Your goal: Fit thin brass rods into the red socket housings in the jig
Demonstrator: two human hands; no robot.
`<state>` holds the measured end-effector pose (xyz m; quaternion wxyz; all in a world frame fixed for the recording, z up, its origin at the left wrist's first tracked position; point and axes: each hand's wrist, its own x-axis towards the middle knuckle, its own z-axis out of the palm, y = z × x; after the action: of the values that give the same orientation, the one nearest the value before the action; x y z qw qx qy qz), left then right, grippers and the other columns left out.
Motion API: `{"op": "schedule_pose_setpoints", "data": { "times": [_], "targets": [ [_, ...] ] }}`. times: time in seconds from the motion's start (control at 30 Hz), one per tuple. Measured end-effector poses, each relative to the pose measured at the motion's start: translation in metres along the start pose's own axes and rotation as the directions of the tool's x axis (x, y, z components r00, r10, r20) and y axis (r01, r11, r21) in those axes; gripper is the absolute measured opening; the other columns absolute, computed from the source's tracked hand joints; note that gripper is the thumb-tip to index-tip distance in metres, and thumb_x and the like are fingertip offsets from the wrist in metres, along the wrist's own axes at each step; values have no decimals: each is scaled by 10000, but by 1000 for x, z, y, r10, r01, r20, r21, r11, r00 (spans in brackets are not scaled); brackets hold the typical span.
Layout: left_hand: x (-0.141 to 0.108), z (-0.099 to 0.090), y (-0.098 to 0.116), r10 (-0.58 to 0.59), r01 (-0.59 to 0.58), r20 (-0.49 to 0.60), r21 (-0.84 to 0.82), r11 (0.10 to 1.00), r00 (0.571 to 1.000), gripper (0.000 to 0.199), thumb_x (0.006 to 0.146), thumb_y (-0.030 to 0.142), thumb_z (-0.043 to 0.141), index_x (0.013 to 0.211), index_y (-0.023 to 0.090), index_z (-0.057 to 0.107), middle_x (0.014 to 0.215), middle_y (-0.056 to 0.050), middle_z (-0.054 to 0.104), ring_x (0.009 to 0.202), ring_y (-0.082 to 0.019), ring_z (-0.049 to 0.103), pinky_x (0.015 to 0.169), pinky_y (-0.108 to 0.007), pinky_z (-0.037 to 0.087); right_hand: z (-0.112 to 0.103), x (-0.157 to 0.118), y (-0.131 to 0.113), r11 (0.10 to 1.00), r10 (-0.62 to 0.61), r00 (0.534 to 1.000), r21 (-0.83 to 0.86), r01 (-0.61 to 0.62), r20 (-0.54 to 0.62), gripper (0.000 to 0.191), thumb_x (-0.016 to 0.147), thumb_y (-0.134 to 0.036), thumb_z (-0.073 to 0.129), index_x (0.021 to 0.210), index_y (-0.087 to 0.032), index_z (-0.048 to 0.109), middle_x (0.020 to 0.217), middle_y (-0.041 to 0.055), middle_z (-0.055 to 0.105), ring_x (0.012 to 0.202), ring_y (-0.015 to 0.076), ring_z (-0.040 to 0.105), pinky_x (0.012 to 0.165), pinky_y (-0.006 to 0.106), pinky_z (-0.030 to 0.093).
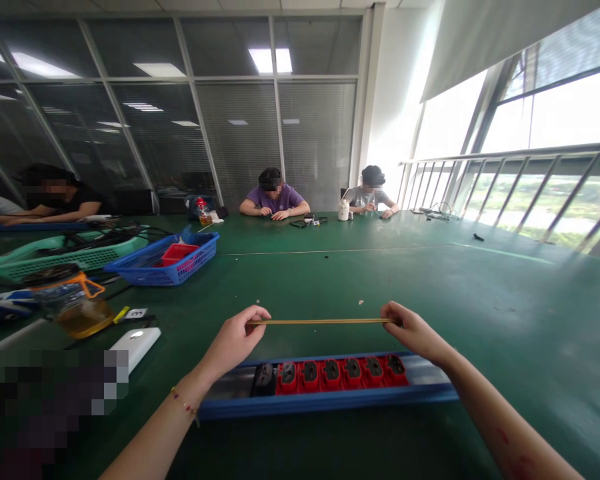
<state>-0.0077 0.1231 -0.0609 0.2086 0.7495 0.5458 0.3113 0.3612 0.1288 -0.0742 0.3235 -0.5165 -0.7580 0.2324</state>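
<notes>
A thin yellow-tan rubber band (325, 322) runs straight and taut between my two hands, above the table. My left hand (243, 333) pinches one end with thumb and fingers, while the other end is held in the curled fingers of my right hand (411, 330). Just below it lies a long power strip (330, 400) with a blue frame, metal ends and a row of several red sockets, plus one black unit at its left. My wrists pass near both ends of the strip. The band's very ends are partly hidden by my fingers.
At left are a blue basket (145, 270) with a red tray, a green basket (20, 260) holding cables, a jar of amber liquid (83, 313) and a white box-shaped object (143, 343). Co-workers sit along the far side of the green table (480, 287). A white bottle (343, 211) stands there.
</notes>
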Motion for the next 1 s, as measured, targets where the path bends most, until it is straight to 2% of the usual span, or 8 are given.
{"op": "schedule_pose_setpoints", "data": {
  "times": [0.07, 0.2, 0.33, 0.4, 0.47, 0.6, 0.7, 1.0],
  "targets": [
    [-11, -2, 4, -16, 17, 25, -32, 999, 1000, 235, 792, 335, 431, 981, 221, 511, 724, 22, 558, 665, -128, 542, 621, -221, 419, -1, -12, -9, 997, 24, 999, 75, -25, 25, 106, 771, -251, 453, 859, -199, 481, 597, -59, 414, 549, 110, 400, 533, 228, 347],
    [-34, -1, 11, -64, 68, 53, -66, 996, 997, 344, 811, 443, 393, 1046, 214, 495, 716, 17, 549, 672, -134, 532, 614, -223, 415, -5, -38, -26, 965, 54, 982, 245, -98, 183, 236, 799, -346, 483, 983, -199, 469, 676, -40, 446, 621, 119, 447, 573, 231, 381],
    [-47, 2, 17, -118, 120, 26, -78, 990, 993, 377, 825, 488, 336, 998, 205, 515, 740, 3, 581, 692, -143, 547, 618, -227, 410, -4, -50, -28, 944, 153, 979, 272, -186, 137, 308, 823, -483, 425, 860, -186, 498, 639, -35, 460, 574, 111, 437, 515, 223, 352],
    [-48, 0, 20, -124, 131, 88, -69, 989, 988, 376, 814, 497, 357, 974, 200, 521, 703, 8, 585, 676, -147, 558, 609, -228, 408, -6, -50, -26, 947, 173, 976, 251, -202, 133, 332, 796, -506, 462, 809, -177, 499, 610, -34, 483, 562, 112, 449, 507, 224, 347],
    [-46, -5, 21, -131, 142, 170, -52, 988, 977, 369, 795, 506, 389, 928, 193, 534, 663, 15, 585, 658, -149, 564, 597, -227, 404, -12, -48, -24, 954, 153, 965, 223, -200, 213, 321, 776, -487, 509, 812, -169, 505, 617, -26, 520, 580, 115, 471, 525, 223, 358],
    [-42, -14, 20, -129, 143, 265, -34, 989, 956, 355, 773, 518, 424, 851, 190, 537, 673, 16, 600, 663, -146, 568, 579, -216, 389, -31, -42, -24, 975, 100, 897, 136, -175, 431, 290, 780, -445, 523, 847, -163, 508, 650, -17, 557, 569, 100, 473, 506, 205, 358],
    [-41, -16, 17, -153, 162, 317, -1, 987, 936, 365, 758, 530, 441, 861, 190, 525, 684, 15, 611, 634, -139, 562, 544, -206, 370, -39, -34, -23, 978, 128, 823, 66, -197, 553, 299, 756, -436, 550, 863, -162, 490, 670, -4, 581, 574, 111, 507, 499, 208, 391],
    [-41, -19, 17, -184, 177, 397, 56, 983, 899, 359, 767, 520, 428, 878, 192, 525, 724, 10, 608, 640, -132, 551, 541, -199, 362, -41, -16, -23, 986, 139, 739, -21, -167, 659, 316, 758, -435, 548, 905, -160, 499, 775, 34, 622, 661, 145, 561, 555, 238, 447]
  ]
}}
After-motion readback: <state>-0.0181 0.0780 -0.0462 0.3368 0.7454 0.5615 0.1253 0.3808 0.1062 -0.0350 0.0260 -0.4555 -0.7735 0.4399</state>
